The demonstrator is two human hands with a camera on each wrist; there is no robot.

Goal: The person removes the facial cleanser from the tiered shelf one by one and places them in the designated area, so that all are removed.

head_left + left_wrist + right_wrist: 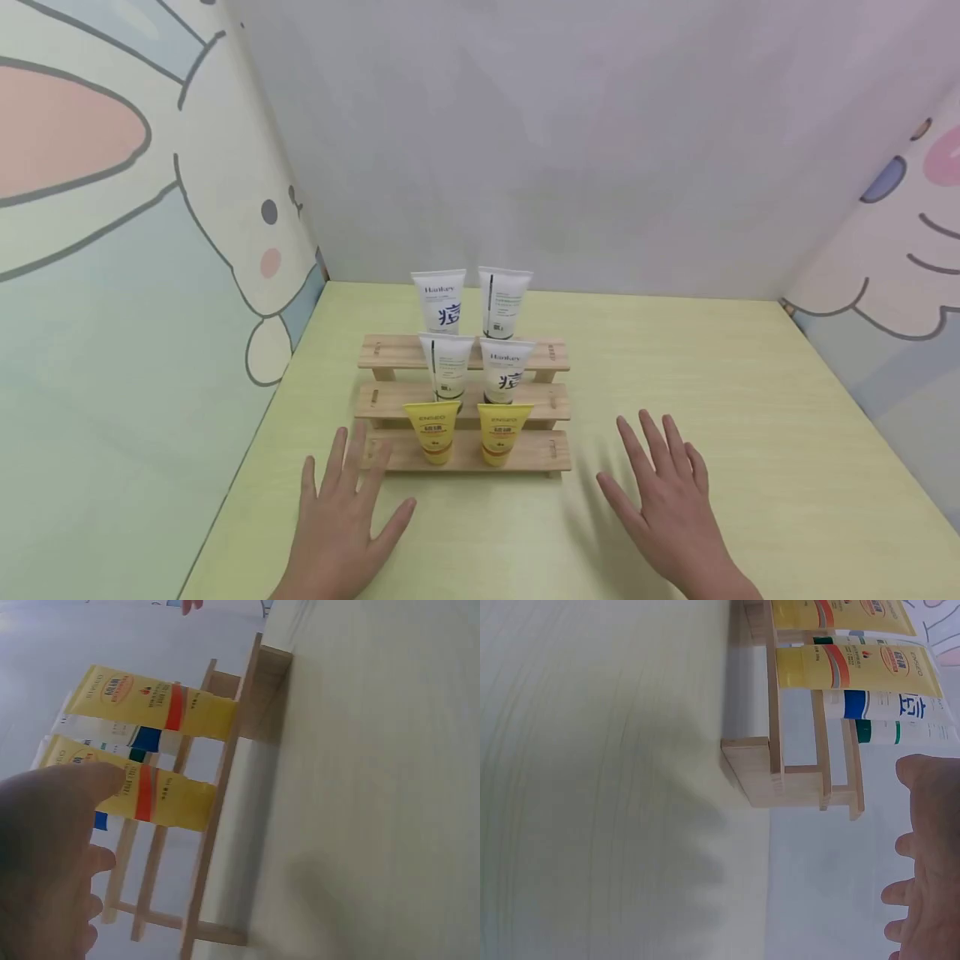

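Observation:
A three-step wooden rack (465, 400) stands on the table, bearing several squeeze tubes on their caps. On the lowest step are a left yellow tube (434, 432) and a right yellow tube (501, 433). White tubes fill the two steps above: a middle left one (450, 365), a middle right one (506, 371), a top left one (439, 300) and a top right one (504, 302). My left hand (339, 517) is spread before the rack's left end, holding nothing. To the right of the rack, my right hand (667, 504) hovers with fingers extended, also holding nothing.
The pale wood-grain table (675, 367) extends to both sides of the rack. Behind it rises a plain light wall (540, 167). Side panels with cartoon drawings, a left panel (112, 350) and a right panel (900, 358), border the table.

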